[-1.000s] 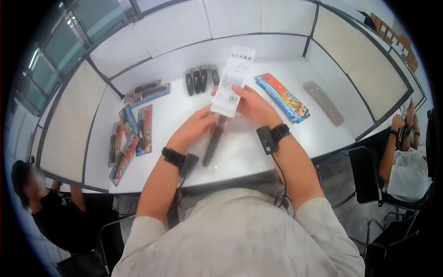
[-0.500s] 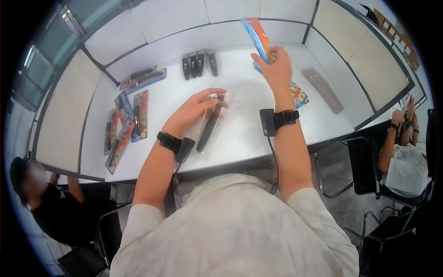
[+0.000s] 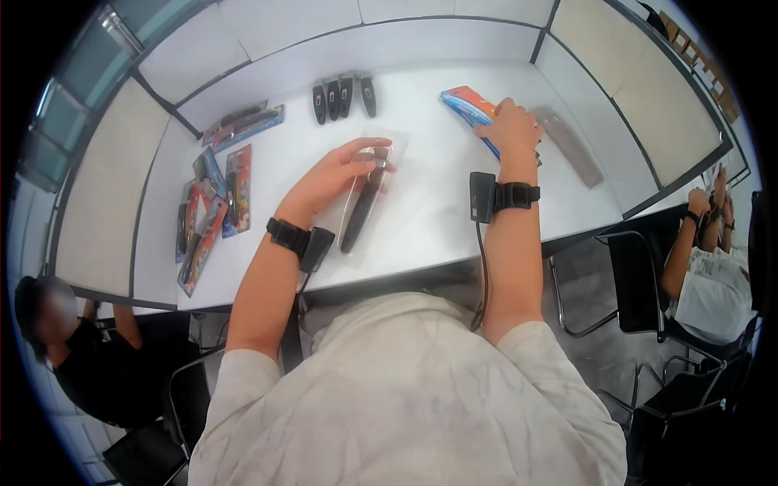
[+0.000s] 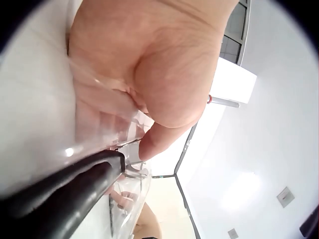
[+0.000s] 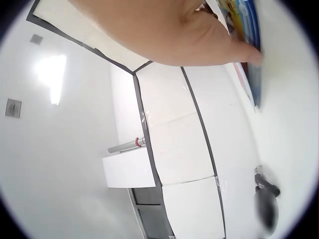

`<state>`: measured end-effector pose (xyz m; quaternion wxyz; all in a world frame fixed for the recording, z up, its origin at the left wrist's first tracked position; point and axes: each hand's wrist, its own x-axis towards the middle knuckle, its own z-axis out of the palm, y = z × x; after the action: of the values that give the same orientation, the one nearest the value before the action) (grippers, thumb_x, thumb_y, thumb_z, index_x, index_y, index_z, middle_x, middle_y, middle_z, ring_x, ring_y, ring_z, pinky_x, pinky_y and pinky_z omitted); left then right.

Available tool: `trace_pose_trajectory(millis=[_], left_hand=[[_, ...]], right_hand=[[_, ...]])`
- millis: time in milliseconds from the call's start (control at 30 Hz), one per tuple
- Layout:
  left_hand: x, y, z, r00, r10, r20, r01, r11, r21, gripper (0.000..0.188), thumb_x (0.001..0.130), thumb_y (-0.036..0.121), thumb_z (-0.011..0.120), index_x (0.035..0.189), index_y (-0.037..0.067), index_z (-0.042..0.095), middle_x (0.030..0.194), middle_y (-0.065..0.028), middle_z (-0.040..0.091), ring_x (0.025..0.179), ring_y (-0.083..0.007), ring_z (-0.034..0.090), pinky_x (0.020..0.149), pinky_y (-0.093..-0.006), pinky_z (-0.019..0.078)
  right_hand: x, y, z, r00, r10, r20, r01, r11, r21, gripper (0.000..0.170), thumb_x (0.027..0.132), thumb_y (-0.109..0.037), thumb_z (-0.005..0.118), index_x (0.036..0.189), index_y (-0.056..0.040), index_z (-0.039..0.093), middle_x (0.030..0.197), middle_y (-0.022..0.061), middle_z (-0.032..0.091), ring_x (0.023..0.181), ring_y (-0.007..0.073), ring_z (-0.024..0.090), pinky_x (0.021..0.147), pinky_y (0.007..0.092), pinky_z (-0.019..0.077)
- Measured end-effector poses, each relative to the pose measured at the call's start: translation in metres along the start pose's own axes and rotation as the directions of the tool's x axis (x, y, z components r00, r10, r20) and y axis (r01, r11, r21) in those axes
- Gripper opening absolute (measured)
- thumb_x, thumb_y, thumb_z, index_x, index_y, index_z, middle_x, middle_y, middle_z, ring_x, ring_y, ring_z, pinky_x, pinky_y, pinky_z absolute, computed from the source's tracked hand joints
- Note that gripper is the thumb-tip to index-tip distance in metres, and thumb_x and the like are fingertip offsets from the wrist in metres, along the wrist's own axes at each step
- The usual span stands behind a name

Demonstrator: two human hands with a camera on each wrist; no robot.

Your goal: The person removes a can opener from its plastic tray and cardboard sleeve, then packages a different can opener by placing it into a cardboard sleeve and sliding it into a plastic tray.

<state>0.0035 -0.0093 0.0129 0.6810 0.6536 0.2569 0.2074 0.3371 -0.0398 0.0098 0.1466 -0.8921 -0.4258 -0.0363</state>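
My left hand (image 3: 322, 185) grips the upper end of a clear plastic blister shell (image 3: 350, 251), its thumb on top and fingers behind. Inside lies a tool with a long black handle (image 3: 361, 209) and a metal head; the left wrist view shows the glossy handle (image 4: 75, 191) close up. My right hand (image 3: 516, 134) is on the stack of colourful backing cards (image 3: 468, 104) at the right, thumb along their left edge and fingers at the far side. In the right wrist view the thumb presses the edge of the cards (image 5: 253, 82).
Several black-handled tools (image 3: 344, 99) stand in a row at the back. Packaged tools on colourful cards (image 3: 237, 190) lie at the left. A stack of empty plastic shells (image 3: 571, 150) lies beside the cards. Partition walls (image 3: 592, 97) enclose the white table (image 3: 429, 235). People sit on both sides.
My right hand has left the white-backed card beside the left hand, carried a colourful card right and lowered it onto the stack. My left hand keeps holding the shell with the tool, now slightly further left.
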Motion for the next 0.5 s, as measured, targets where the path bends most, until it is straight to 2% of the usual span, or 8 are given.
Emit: trace_pose_trajectory(millis=[400, 500], left_hand=[[0.0010, -0.0017, -0.0035, 0.999, -0.022, 0.036, 0.023, 0.999, -0.021, 0.050, 0.101, 0.015, 0.057, 0.150, 0.010, 0.051, 0.125, -0.0137, 0.067, 0.102, -0.0228, 0.067, 0.091, -0.0375, 0.0562], [0.0009, -0.0012, -0.0031, 0.999, -0.017, 0.037, 0.018, 1.000, -0.017, 0.050, 0.101, 0.016, 0.058, 0.150, 0.010, 0.051, 0.125, -0.0139, 0.067, 0.103, -0.0235, 0.067, 0.092, -0.0380, 0.0561]], right_hand=[[-0.0008, -0.0021, -0.0053, 0.982, 0.001, 0.189, -0.002, 1.000, 0.007, 0.065, 0.071, -0.044, 0.088, 0.125, -0.0123, 0.067, 0.132, 0.0103, 0.066, 0.131, 0.0318, 0.057, 0.105, 0.0497, 0.0478], [-0.0013, -0.0012, -0.0035, 0.989, -0.005, 0.146, 0.000, 0.999, 0.035, 0.062, 0.073, -0.040, 0.087, 0.124, -0.0114, 0.067, 0.132, 0.0112, 0.066, 0.129, 0.0323, 0.059, 0.104, 0.0491, 0.0493]])
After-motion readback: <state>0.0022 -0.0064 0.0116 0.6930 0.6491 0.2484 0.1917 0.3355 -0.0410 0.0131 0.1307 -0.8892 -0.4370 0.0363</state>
